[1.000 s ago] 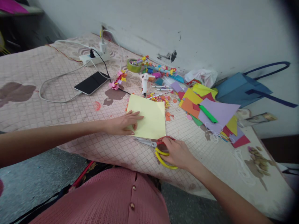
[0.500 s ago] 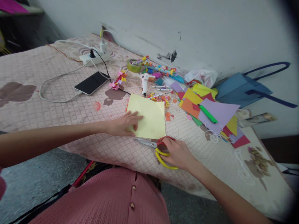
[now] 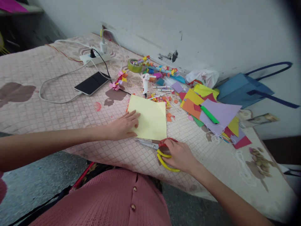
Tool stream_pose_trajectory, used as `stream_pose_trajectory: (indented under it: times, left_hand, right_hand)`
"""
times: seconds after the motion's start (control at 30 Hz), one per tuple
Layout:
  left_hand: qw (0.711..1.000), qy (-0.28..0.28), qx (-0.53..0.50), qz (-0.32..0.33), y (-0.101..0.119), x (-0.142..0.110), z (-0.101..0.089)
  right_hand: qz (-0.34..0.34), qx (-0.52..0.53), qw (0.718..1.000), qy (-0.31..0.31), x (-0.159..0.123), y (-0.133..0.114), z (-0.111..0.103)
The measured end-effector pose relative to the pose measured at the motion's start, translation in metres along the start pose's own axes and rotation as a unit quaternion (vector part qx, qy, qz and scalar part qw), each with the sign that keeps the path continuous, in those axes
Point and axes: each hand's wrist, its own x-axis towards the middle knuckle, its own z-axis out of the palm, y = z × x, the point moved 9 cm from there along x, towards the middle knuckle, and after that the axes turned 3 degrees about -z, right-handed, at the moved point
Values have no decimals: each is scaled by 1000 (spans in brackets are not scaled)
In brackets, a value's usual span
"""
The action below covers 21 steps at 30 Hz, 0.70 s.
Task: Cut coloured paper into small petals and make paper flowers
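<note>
A pale yellow sheet of paper lies on the cloth-covered table near its front edge. My left hand rests on the sheet's left side, fingers stretched out over it. Just in front of the sheet, my right hand grips scissors with red and yellow handles. Their metal blades point left along the paper's near edge, low on the table. Behind the sheet stands a white glue gun, close to small paper scraps.
To the right lie coloured papers with a green marker on top. A blue bag leans against the wall. At the left are a phone and a power strip. A tape roll sits at the back.
My left hand has slid slightly left on the yellow sheet. The right hand and scissors have hardly moved.
</note>
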Motion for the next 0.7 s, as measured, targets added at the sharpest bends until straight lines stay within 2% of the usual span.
stream_pose_trajectory:
  times: [0.2,0.47,0.7]
  left_hand:
    - [1000,-23,6,-1,3,1,-1]
    - [999,1,-37,1,-3,2,-2]
    - [999,-10,-40,-4,2,4,-6]
  right_hand:
    - [-7,3,1000,1,-1,0,2]
    - [4,-5,1000,3,0,2,1]
    - [4,-16,1000,-1,1,1,-1]
